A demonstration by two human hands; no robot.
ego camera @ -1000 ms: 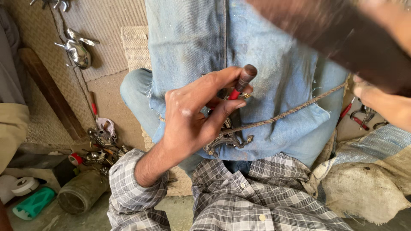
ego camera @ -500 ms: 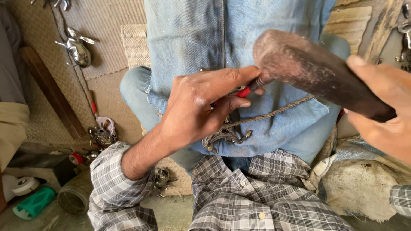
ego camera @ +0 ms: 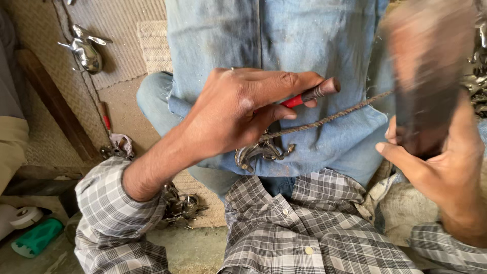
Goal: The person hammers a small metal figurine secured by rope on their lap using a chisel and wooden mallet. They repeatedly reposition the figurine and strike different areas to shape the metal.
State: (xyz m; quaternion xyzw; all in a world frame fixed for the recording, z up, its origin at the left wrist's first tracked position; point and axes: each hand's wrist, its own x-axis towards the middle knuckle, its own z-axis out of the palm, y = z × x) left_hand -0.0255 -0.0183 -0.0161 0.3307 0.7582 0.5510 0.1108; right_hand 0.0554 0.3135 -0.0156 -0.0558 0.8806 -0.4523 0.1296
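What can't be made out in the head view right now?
- Mallet: motion-blurred, its head shape unclear; top cut off by the frame edge.
- Tip of the red-handled tool: hidden under the left hand.
- Metal piece: mostly covered by that hand.
- Right hand: grip partly hidden behind the blurred mallet.

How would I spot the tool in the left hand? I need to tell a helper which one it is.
Start at the blue denim cloth across the lap. Over its middle, the left hand grips a thin punch-like tool. It alone has a red shaft and a dull, flattened metal end, unlike the blurred dark hammer in the right hand.
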